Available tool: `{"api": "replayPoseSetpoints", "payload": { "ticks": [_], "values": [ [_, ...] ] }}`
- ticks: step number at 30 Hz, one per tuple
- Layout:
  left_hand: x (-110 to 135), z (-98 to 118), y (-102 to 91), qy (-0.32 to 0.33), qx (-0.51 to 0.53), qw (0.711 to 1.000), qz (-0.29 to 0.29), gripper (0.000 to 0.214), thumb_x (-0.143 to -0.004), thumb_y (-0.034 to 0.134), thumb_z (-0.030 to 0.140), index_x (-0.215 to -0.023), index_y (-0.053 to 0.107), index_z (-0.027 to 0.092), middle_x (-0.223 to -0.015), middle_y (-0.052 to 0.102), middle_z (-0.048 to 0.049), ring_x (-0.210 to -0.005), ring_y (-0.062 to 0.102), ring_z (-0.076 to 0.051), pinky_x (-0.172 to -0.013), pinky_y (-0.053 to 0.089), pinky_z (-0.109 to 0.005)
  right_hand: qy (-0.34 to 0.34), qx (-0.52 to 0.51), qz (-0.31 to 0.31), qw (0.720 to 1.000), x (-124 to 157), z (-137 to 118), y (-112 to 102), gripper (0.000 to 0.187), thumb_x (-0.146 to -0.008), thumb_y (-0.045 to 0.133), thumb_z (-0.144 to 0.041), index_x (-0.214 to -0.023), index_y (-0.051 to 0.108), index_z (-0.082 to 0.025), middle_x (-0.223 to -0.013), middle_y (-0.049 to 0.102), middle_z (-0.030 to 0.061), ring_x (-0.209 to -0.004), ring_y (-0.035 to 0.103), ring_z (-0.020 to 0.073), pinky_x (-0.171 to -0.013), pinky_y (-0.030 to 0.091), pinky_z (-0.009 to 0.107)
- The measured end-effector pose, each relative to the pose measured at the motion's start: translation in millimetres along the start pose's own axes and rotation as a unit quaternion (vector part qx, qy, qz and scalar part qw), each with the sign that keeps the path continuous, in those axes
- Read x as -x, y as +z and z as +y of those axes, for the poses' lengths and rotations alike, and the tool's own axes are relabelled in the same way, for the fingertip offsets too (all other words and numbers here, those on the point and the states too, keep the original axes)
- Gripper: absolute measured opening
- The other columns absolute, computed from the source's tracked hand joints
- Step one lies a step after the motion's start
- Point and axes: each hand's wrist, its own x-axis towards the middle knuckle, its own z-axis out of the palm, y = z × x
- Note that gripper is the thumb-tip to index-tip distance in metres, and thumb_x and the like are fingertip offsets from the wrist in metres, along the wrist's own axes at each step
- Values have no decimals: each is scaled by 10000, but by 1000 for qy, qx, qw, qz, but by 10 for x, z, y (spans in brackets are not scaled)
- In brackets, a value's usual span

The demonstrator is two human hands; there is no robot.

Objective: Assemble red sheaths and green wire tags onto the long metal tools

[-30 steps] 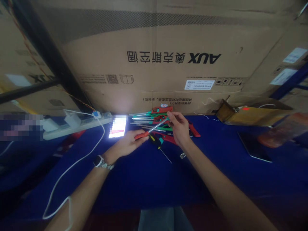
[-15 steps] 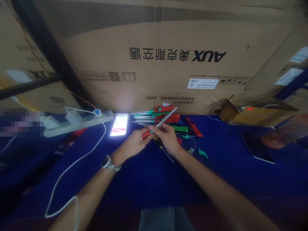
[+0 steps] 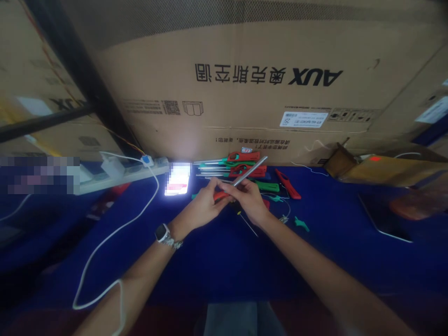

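Note:
My left hand (image 3: 205, 204) is closed around the red handle of a long-nosed lighter (image 3: 251, 171). My right hand (image 3: 252, 200) pinches the same lighter where its silver tube meets the handle; the tube slants up and to the right. Behind my hands lies a stack of red and green long-nosed lighters (image 3: 245, 157). To the right are a green handle shell (image 3: 269, 186), a red handle shell (image 3: 287, 183) and a small green plastic piece (image 3: 301, 223). A thin screwdriver shaft (image 3: 249, 225) with a yellow collar sticks out beneath my right hand.
A lit phone (image 3: 177, 179) stands left of the stack, beside a white power strip (image 3: 140, 175) with a white cable (image 3: 119, 228) looping over my left forearm. A large cardboard box (image 3: 245, 42) walls the back. To the right lie a dark tablet-like slab (image 3: 380, 217) and an open carton (image 3: 392, 170).
The whole view has shifted slightly, so everything appears a little further right. Both hands keep their hold on the lighter, with the left fingers bent higher over the handle.

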Motion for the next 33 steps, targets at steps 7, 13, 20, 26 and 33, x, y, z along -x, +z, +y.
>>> {"api": "replayPoseSetpoints", "payload": {
  "ticks": [7,13,20,26,33],
  "values": [
    [2,13,-23,-37,74,996,-42,269,-953,502,490,-979,470,224,-642,654,39,-355,542,-87,-352,408,-183,-48,-46,-14,998,-11,-70,-54,340,-731,770,-504,-836,639,-208,-579,491,-76,-520,416,83,-525,359,237],
    [-15,0,6,-70,140,987,-40,312,-829,688,408,-923,454,224,-607,629,51,-447,607,-120,-400,520,-215,-68,1,-19,997,-8,-94,-93,373,-683,807,-504,-677,594,-198,-582,501,-61,-536,415,85,-540,362,245],
    [-33,25,-11,-83,156,983,-43,388,-808,726,379,-926,383,240,-495,571,107,-261,443,-74,-267,337,-157,-62,15,-60,996,-26,-84,-57,387,-678,814,-520,-711,615,-190,-622,545,-43,-564,466,93,-556,398,245],
    [-66,-50,-3,-55,176,981,-58,382,-833,707,423,-914,385,235,-551,616,77,-329,535,-99,-329,451,-186,-41,33,-69,996,-57,-81,-84,421,-671,808,-554,-727,616,-183,-627,559,-35,-559,475,92,-534,389,242],
    [-95,-42,63,-34,175,984,14,323,-897,604,504,-935,431,234,-695,573,66,-397,515,-83,-377,455,-212,-61,14,-16,998,-62,-75,-53,423,-732,750,-565,-912,591,-217,-601,486,-75,-503,403,85,-497,348,237]
  ]
}}
